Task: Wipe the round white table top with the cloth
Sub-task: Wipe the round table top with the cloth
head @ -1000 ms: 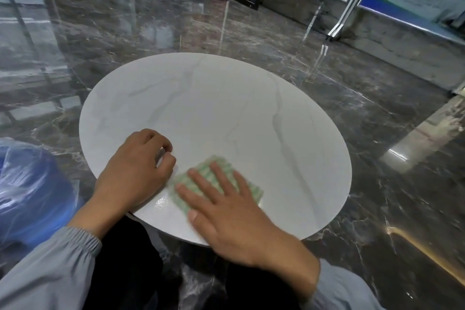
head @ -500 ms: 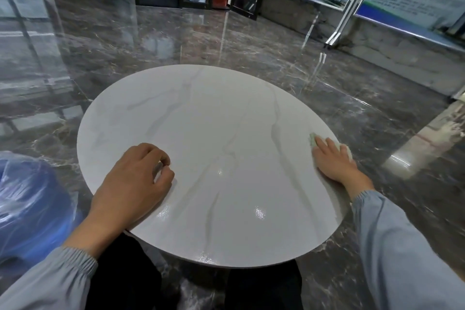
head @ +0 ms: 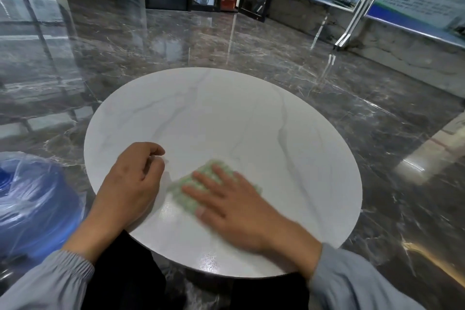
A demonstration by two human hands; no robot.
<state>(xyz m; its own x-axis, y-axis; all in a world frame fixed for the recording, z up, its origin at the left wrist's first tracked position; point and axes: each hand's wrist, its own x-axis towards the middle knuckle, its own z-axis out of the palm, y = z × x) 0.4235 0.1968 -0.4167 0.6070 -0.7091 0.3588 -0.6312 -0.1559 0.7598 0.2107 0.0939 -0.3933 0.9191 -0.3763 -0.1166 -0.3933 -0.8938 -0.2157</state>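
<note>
1. Right hand (head: 234, 206): fingers straight and spread, pressing flat on the green-and-white checked cloth (head: 181, 199). Nothing is pinched. The hand is motion-blurred.
2. The cloth lies under the right fingers, flat on the round white marble-veined table top (head: 226, 121), with its edges showing ahead of and left of the fingertips.
3. Left hand (head: 130, 184): fingers loosely curled and holding nothing. It rests on the table top just left of the cloth.
4. Risk: the cloth is only pressed, not gripped, so a fast stroke may let it slip out or bunch under the palm.
5. Risk: the left hand sits right beside the cloth, so a leftward stroke likely bumps it.
6. Risk: the table's near edge is close behind the right wrist. A pull-back stroke could drag the cloth off onto the dark glossy marble floor (head: 151, 45).
7. Risk: the area far ahead of both hands looks matte and dry, and short strokes may miss it.
8. Risk: there is a wet sheen near the right wrist, and the grey sleeve (head: 352, 282) may smear it.
9. Containers: one blue rounded barrel wrapped in clear plastic film (head: 30, 196) stands on the floor, left of the left hand. Its contents cannot be seen.
</note>
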